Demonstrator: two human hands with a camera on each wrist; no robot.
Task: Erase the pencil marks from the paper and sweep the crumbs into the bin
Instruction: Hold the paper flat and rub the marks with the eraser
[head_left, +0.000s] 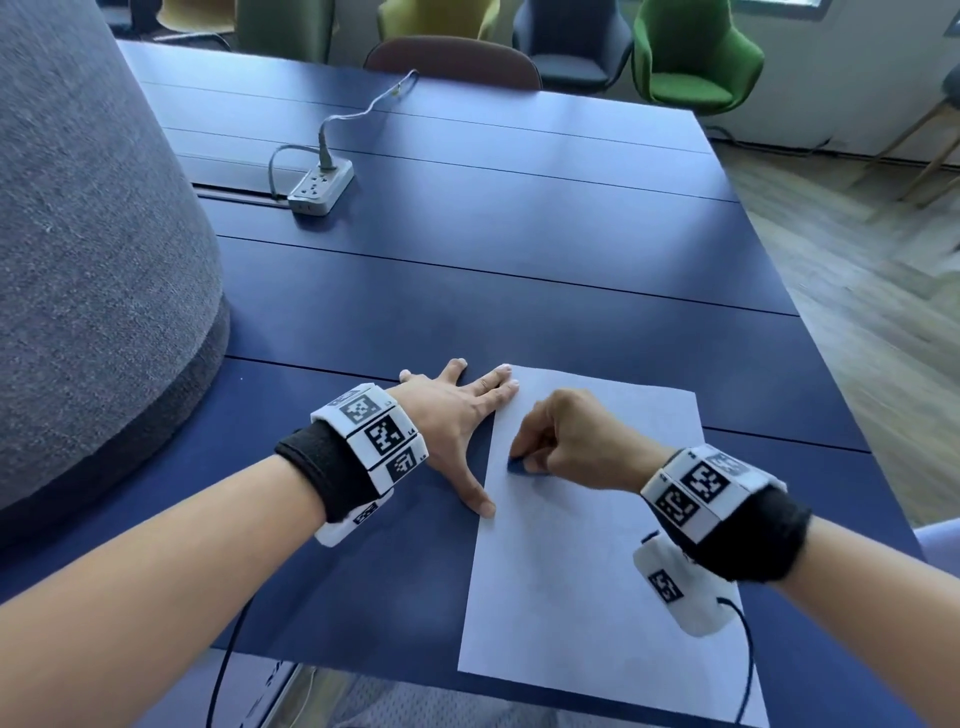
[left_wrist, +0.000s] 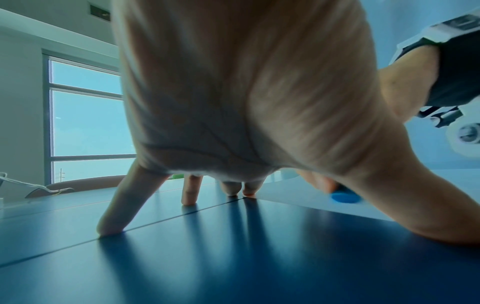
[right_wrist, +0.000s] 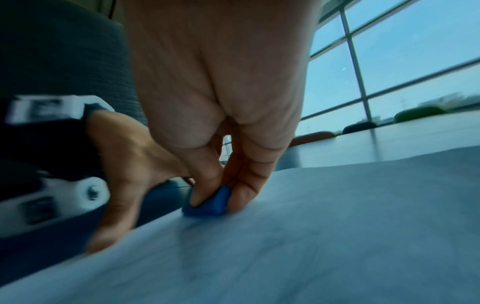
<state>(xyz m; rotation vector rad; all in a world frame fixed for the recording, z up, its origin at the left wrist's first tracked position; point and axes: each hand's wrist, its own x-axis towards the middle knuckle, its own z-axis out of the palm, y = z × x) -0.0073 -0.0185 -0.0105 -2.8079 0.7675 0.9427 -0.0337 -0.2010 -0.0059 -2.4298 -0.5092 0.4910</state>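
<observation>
A white sheet of paper (head_left: 587, 561) lies on the dark blue table (head_left: 467, 260) near its front edge, with faint grey pencil smudges (right_wrist: 233, 242) on it. My right hand (head_left: 566, 441) pinches a small blue eraser (head_left: 524, 466) between thumb and fingers and presses it onto the paper near the sheet's left edge. The eraser (right_wrist: 210, 202) shows clearly in the right wrist view and also in the left wrist view as a blue eraser (left_wrist: 345, 197). My left hand (head_left: 457, 415) lies flat with fingers spread, fingertips and thumb at the paper's left edge.
A grey power strip (head_left: 319, 187) with a cable lies further back on the table. A large grey upholstered shape (head_left: 88, 260) stands at the left. Chairs (head_left: 696, 57) line the far side, wooden floor (head_left: 857, 312) to the right. No bin is in view.
</observation>
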